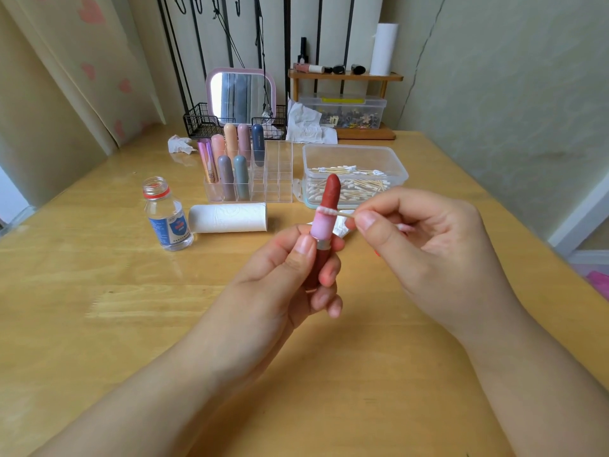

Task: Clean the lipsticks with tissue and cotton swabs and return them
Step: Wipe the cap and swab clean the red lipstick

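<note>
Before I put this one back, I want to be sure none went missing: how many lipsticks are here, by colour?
Pink or peach lipsticks: 3
Grey or grey-blue lipsticks: 2
Metallic purple lipstick: 1
Navy lipstick: 1
Red lipstick, in the left hand, cotton swab from the right hand on it: 1
Total: 8

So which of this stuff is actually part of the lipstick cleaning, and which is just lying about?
In use: open lipstick, cotton swab, swab box, tissue roll, lipstick organiser.
Lying about: mirror, wire basket, wooden shelf.
</note>
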Demonstrator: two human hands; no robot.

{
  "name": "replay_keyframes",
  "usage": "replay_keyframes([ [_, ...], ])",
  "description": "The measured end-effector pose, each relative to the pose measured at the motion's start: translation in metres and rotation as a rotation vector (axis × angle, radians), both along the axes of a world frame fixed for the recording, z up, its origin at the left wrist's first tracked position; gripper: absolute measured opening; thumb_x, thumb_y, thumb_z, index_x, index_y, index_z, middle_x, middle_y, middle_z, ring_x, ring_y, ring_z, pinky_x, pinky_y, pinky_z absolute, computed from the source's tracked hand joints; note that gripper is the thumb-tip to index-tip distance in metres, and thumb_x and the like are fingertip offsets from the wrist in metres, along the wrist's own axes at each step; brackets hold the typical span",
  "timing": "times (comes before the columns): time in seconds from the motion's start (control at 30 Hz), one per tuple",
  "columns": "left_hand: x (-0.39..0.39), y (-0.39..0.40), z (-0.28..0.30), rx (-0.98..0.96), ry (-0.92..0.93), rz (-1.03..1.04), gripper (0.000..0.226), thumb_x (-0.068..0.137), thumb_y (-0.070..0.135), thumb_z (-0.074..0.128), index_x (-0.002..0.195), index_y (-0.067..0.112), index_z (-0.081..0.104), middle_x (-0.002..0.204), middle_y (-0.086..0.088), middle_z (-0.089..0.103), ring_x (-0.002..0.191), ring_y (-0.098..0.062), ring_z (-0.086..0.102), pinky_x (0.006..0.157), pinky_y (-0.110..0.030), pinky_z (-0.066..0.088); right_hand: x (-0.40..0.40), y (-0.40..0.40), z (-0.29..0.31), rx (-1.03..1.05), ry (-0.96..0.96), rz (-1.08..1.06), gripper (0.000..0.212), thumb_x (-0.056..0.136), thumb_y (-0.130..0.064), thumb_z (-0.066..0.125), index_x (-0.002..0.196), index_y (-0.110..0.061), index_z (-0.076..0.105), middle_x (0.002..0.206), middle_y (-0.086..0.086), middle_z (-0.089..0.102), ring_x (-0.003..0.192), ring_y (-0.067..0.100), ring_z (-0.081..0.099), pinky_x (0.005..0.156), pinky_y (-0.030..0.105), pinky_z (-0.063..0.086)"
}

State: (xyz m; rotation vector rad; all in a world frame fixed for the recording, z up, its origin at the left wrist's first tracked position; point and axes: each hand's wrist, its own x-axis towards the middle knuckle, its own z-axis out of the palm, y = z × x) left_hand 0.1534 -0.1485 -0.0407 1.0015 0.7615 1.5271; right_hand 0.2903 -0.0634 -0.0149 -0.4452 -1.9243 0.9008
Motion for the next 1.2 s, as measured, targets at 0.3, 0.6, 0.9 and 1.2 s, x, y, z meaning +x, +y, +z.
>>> replay_keyframes([
  [0.3,0.0001,0.0009,-0.0015,0.007,-0.010,-0.010,0.028,0.090,0.027,0.044,0.088,0.012,0.067,0.069,-0.002,0.047,0.056,-0.013,0.041,0.061,-0.029,0.047,-0.0015,-0.0012,0.0000,-0.011,0.001,0.006,0.013,0.085,-0.018,0.061,0.072,-0.015,0.064,0.059,0.010,0.057,0.053,0.023,0.048,0.053,0.027,0.039],
  [0.6,-0.0035,0.0016,0.0012,0.001,-0.028,-0.046,0.024,0.089,0.028,0.049,0.106,0.011,0.052,0.066,0.000,0.042,0.054,-0.015,0.029,0.060,-0.029,0.044,0.0000,-0.0010,-0.0011,0.002,-0.020,0.007,0.014,0.083,-0.023,0.062,0.071,-0.016,0.065,0.054,0.017,0.046,0.050,0.023,0.037,0.049,0.017,0.031],
  [0.9,-0.0029,-0.0019,0.0022,0.050,-0.020,-0.011,0.008,0.087,0.015,0.046,0.092,0.009,0.042,0.066,-0.001,0.044,0.054,-0.013,0.038,0.061,-0.028,0.043,0.0016,-0.0006,0.0003,0.021,-0.010,-0.020,0.017,0.083,-0.032,0.057,0.073,-0.020,0.065,0.056,0.020,0.045,0.053,0.028,0.040,0.050,0.027,0.032],
  [1.2,-0.0022,-0.0006,-0.0009,0.050,0.041,0.022,0.015,0.088,0.021,0.046,0.093,0.009,0.052,0.073,-0.001,0.053,0.058,-0.013,0.043,0.064,-0.029,0.046,-0.0008,-0.0005,-0.0028,-0.004,-0.003,-0.005,0.017,0.083,-0.031,0.058,0.074,-0.018,0.065,0.057,0.019,0.051,0.054,0.035,0.045,0.052,0.032,0.038],
])
